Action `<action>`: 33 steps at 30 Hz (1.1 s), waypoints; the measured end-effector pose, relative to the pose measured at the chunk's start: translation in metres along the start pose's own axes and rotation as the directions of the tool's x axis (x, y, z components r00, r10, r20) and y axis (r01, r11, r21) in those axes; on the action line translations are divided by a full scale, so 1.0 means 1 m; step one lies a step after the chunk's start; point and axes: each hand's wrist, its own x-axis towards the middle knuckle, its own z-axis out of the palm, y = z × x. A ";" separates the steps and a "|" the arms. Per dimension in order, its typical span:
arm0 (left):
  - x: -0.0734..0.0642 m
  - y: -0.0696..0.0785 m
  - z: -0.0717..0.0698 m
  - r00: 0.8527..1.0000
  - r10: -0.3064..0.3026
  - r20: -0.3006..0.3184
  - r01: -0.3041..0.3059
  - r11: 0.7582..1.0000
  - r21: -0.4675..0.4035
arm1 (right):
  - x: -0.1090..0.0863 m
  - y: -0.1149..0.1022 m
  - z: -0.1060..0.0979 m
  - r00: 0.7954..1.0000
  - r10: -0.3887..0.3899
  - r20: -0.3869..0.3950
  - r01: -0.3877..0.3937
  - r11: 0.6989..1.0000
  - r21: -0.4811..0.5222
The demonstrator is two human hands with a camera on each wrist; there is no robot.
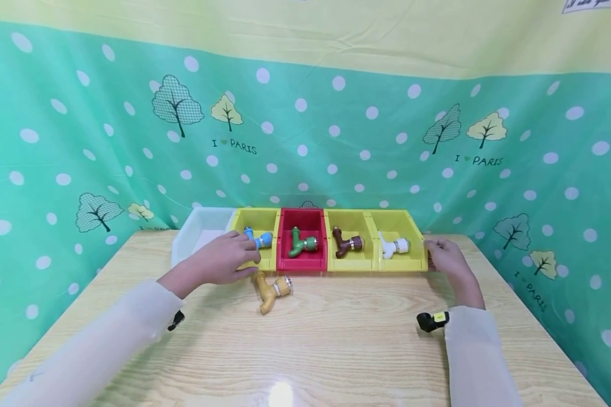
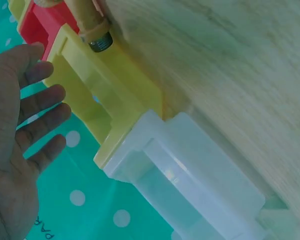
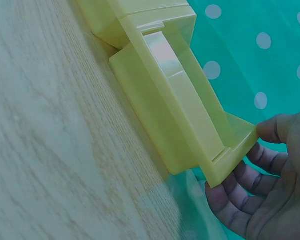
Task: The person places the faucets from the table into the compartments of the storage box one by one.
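Note:
A row of joined plastic bins stands at the back of the table. My left hand (image 1: 228,258), its fingers loosely bent and holding nothing, hovers before the white bin (image 1: 206,220) and the left yellow bin (image 1: 257,215). Just right of its fingertips, a tan tap (image 1: 272,291) lies on the table in front of the bins. At the row's right end my right hand (image 1: 448,260) grips the side of the last yellow bin (image 3: 200,125), thumb on its rim corner and fingers curled against the outside. A white tap (image 1: 394,247) lies in that bin.
A blue tap (image 1: 263,240), partly behind my left hand, lies in the left yellow bin. The red bin (image 1: 302,217) holds a green tap (image 1: 301,243); a brown tap (image 1: 347,244) is in the yellow bin beside it. A patterned green cloth (image 1: 305,130) hangs behind the wooden table (image 1: 346,339).

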 end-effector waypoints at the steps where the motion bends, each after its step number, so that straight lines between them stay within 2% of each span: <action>1: -0.001 0.002 0.001 1.000 0.007 0.002 -0.007 1.000 -0.013 | 0.000 0.000 0.000 1.000 0.004 0.001 -0.004 1.000 -0.001; 7: -0.003 0.014 0.006 0.997 0.075 -0.030 -0.077 0.994 -0.081 | 0.001 -0.001 0.000 1.000 0.013 -0.001 -0.013 1.000 -0.011; 10: -0.004 0.021 0.009 0.996 0.085 -0.022 -0.087 0.989 -0.119 | 0.000 -0.001 0.000 1.000 0.010 0.001 -0.010 1.000 -0.011; 18: -0.004 0.038 0.011 0.990 0.113 0.088 -0.091 0.971 -0.220 | -0.001 -0.002 -0.001 1.000 0.016 0.019 -0.016 1.000 -0.013; 26: -0.006 0.042 0.013 0.978 0.118 0.175 -0.079 0.974 -0.213 | 0.000 -0.002 -0.002 1.000 0.014 0.014 -0.013 1.000 -0.021; 33: -0.006 0.045 0.019 0.972 0.098 0.215 -0.049 0.974 -0.223 | 0.000 -0.002 0.001 1.000 0.010 0.016 -0.010 1.000 -0.017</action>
